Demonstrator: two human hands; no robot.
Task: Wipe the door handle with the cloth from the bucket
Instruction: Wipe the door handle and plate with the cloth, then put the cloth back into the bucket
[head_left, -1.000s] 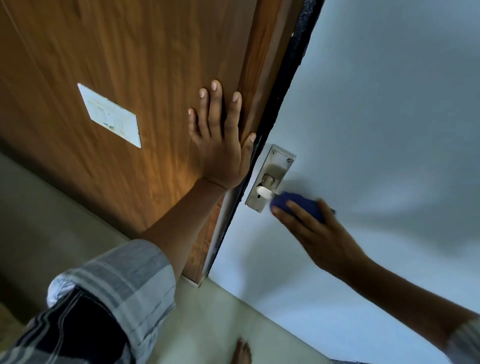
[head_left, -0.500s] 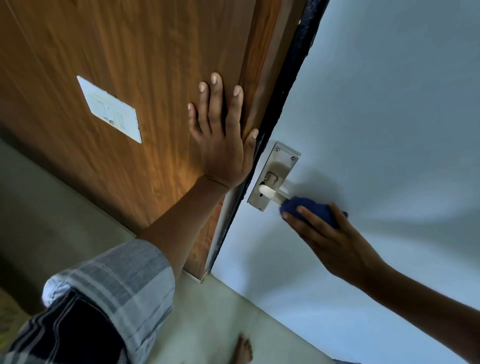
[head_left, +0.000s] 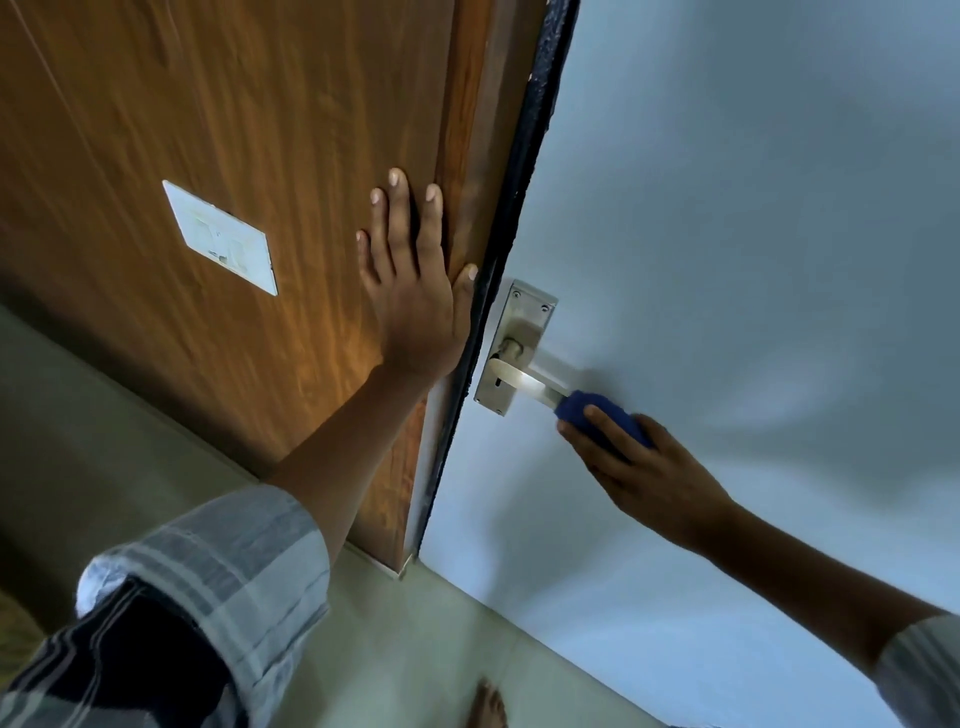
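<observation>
A metal lever door handle (head_left: 527, 383) on a steel backplate (head_left: 522, 325) sits at the left edge of the pale blue-white door (head_left: 753, 218). My right hand (head_left: 649, 478) is closed around a blue cloth (head_left: 597, 415), which wraps the outer end of the lever; the inner part of the lever shows bare and shiny. My left hand (head_left: 415, 291) lies flat, fingers spread, against the brown wooden panel (head_left: 234, 130) beside the door's black edge. The bucket is not in view.
A white switch plate (head_left: 221, 236) is set in the wooden panel left of my left hand. Pale tiled floor (head_left: 415, 649) runs below, with a bare foot (head_left: 485, 706) at the bottom edge. Striped sleeves cover both my forearms.
My right hand with the cloth has slid outward along the lever, away from the backplate, uncovering more of the metal. My left hand stays pressed on the wood.
</observation>
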